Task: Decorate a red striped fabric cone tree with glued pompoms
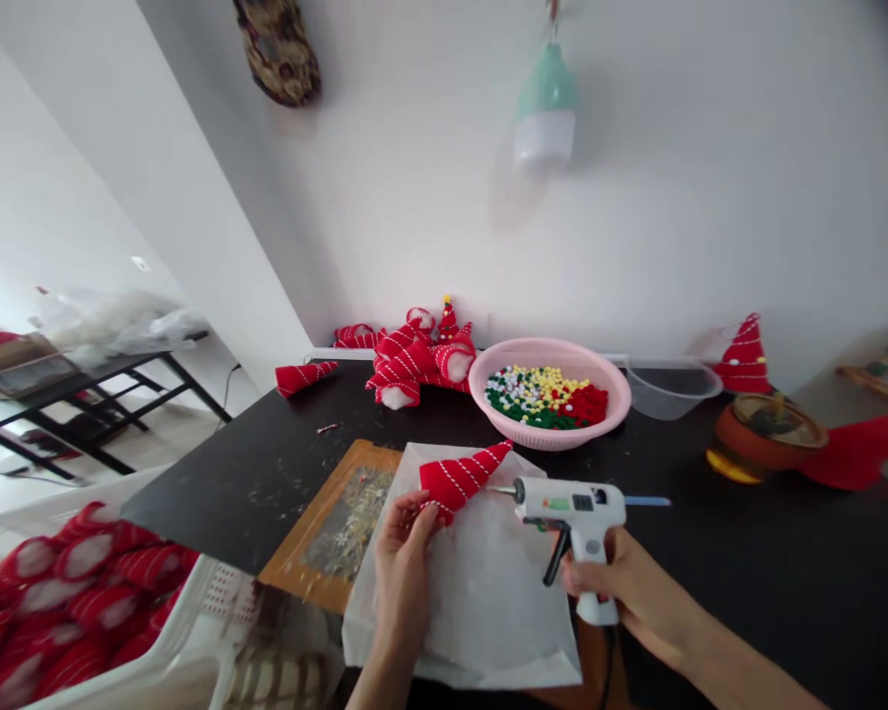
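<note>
Black table against a white wall, a mint-and-white lamp hanging above. I work on a sheet of white parchment laid partly over a brown framed board at the near edge. My left hand pinches the wide end of a red cone hat with white stripes, holding it low over the paper, tip pointing away to the right. My right hand is closed around the grip of the white glue gun; its nozzle sits just beside the cone, not clearly touching. Judged step: gluing on the cone, nozzle lined up. Next move would call for bringing the nozzle onto the fabric and a steady trigger squeeze, keeping my left fingertips clear of hot glue. Pink bowl of coloured pom-poms stands behind, within reach; pile of finished red cones further back left; clear tub and brown dish to the right. White crate of red pieces at lower left. The gun's cord drops off the near edge; nothing blocks the path.
</note>
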Demonstrator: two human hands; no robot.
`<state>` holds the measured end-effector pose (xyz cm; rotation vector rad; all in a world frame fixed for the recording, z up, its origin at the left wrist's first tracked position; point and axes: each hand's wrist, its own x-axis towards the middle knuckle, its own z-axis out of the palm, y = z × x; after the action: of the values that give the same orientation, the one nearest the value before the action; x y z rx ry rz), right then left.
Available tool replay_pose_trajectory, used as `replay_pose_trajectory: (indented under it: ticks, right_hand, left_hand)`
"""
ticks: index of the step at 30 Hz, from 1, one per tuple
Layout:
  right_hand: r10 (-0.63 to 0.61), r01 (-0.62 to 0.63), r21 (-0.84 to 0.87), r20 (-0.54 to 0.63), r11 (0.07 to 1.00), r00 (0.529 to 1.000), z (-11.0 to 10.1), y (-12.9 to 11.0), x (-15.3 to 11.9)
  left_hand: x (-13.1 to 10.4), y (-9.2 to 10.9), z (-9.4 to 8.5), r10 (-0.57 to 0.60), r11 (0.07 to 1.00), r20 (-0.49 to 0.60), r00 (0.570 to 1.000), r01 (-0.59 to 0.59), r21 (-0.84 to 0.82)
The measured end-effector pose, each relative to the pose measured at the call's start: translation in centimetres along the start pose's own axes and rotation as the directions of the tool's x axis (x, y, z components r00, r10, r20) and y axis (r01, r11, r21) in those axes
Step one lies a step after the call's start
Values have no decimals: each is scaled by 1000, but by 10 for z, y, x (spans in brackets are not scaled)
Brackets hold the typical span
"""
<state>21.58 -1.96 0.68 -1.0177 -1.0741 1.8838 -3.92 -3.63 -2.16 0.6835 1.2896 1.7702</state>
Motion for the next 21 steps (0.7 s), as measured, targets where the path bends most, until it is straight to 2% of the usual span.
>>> replay_pose_trajectory:
  ticks: [3, 8, 14, 21]
  right_hand:
    - [-22, 19, -47, -56, 999, 998, 3, 0, 1]
    - [-60, 52, -107, -71, 993, 996, 11, -7, 4]
    - [-113, 140, -279, 111, 950, 987, 18, -16, 16]
    - [-169, 220, -397, 159, 891, 973, 18, -8, 31]
  left_hand:
    - [-1, 2, 0, -24, 999, 5, 1000, 24, 31]
    - [-3, 5, 2, -65, 997, 20, 998, 64, 50]
    - [-5, 3, 2, -52, 997, 55, 997, 49, 54]
    - [-4, 0, -2, -77, 996, 81, 994, 73, 57]
